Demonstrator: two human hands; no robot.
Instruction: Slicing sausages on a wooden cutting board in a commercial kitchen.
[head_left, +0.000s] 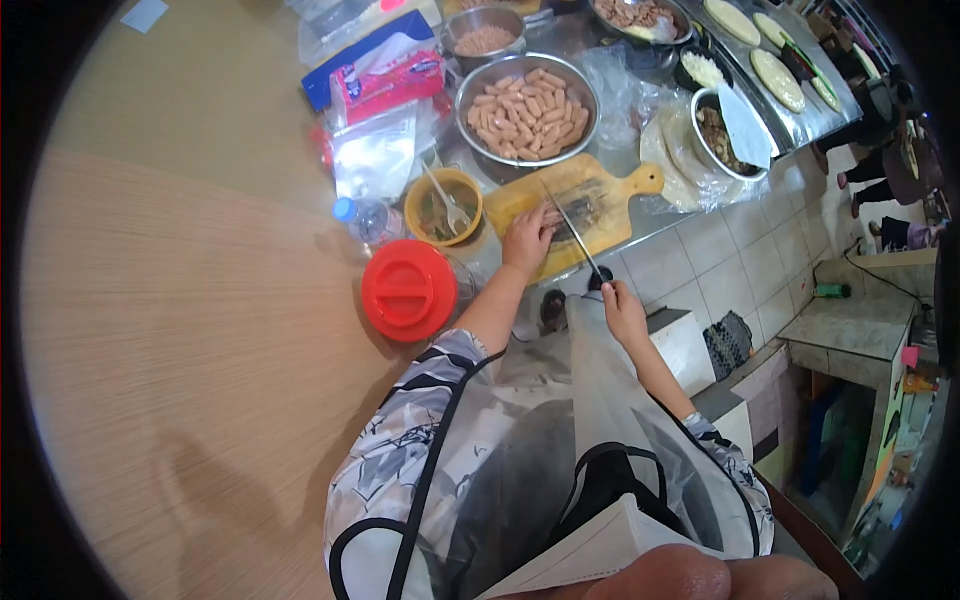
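Observation:
A wooden cutting board with dark marks lies at the metal table's front edge. My left hand rests on it, fingers curled over some pinkish sausages, partly hidden beneath them. In my right hand is the handle of a kitchen knife. Its thin blade slants across the board, just right of the left fingertips. Behind the board stands a large steel bowl full of short sausages. A yellow bowl with liquid, green bits and a pale spoon sits left of the board.
A red-lidded jar and a plastic bottle stand along the wall at left. Behind are a pink tissue pack and a steel pot. At right, a white bowl holds browned food; people stand beyond.

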